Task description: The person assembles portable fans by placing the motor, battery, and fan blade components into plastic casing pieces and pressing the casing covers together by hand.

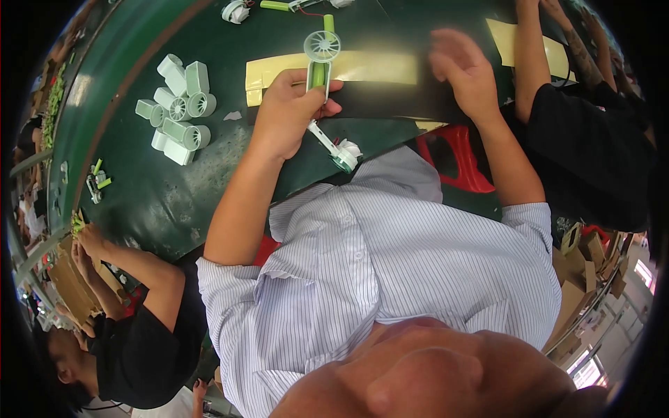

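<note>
My left hand (pixel 296 104) is closed around a pale green fan housing (pixel 329 92) with a round grille (pixel 323 46) at its far end. A bright green cylinder (pixel 318 74) lies inside the housing's handle. Below that hand, a white strip with a motor-like end piece (pixel 346 155) hangs close to the table edge; how it joins the housing is hidden by my fingers. To the right, my right hand (pixel 468 76) hovers past the end of a dark sheet with a yellow strip (pixel 376 68). Its fingers are bent and smeared by motion, so I cannot tell whether they hold anything.
Several pale green housings (pixel 178 108) are grouped on the green table (pixel 209 198) at left. Small wired assemblies (pixel 237 11) lie at the far edge. Another yellow sheet (pixel 505 42) is near a co-worker's arm (pixel 531 59). A red stool (pixel 460 164) stands below the table edge.
</note>
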`<state>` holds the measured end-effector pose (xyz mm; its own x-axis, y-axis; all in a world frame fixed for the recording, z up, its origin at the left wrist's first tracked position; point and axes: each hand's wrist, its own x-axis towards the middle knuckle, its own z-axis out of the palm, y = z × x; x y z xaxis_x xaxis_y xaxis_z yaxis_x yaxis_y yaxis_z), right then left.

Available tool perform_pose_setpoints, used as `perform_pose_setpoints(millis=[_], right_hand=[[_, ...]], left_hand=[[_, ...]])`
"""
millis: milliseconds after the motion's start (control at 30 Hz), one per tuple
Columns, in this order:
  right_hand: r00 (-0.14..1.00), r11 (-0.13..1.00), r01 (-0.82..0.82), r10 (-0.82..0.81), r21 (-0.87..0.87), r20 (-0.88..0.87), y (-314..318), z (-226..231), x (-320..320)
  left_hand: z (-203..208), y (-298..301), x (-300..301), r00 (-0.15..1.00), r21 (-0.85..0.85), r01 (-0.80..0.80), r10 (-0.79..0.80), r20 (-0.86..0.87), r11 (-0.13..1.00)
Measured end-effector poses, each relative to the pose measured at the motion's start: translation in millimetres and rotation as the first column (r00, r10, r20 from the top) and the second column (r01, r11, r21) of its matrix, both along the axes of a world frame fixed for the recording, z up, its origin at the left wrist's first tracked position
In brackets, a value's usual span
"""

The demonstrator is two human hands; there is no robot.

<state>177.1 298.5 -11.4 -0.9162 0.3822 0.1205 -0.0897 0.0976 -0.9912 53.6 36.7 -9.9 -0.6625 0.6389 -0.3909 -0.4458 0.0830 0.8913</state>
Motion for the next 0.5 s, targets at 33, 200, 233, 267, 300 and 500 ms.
perform_pose_setpoints(millis=[33,200,233,267,300,500], right_hand=[[0.996,0.999,-0.053,0.053,-0.011,0.073,-12.0,13.0,-5.0],[0.919,0.81,-0.387,0.38,0.441,0.108,-72.4,63.1,-57.6],[0.896,0.828,-0.442,0.423,0.345,0.132,-77.6,63.9,-68.9],[0.894,0.824,-0.447,0.428,0.348,0.134,-78.5,61.6,-75.5],[0.898,0.807,-0.439,0.41,0.395,0.161,-79.2,58.5,-81.1],[0.854,0.617,-0.478,0.492,0.626,0.167,-81.3,53.1,-90.1]], left_hand=[[-0.5,0.9,-1.1,1.0,0.0,-0.008,0.008,0.0,1.0],[-1.3,-0.6,0.2,0.999,0.05,-0.034,0.033,0.023,0.998],[-1.9,0.1,0.9,0.999,0.07,-0.043,0.041,0.034,0.997],[-2.6,0.7,1.7,0.998,0.09,-0.053,0.049,0.045,0.995],[-3.6,0.9,1.5,0.997,0.094,-0.059,0.054,0.047,0.994],[-6.9,-1.2,-0.4,1.0,0.043,-0.022,0.023,-0.016,0.999]])
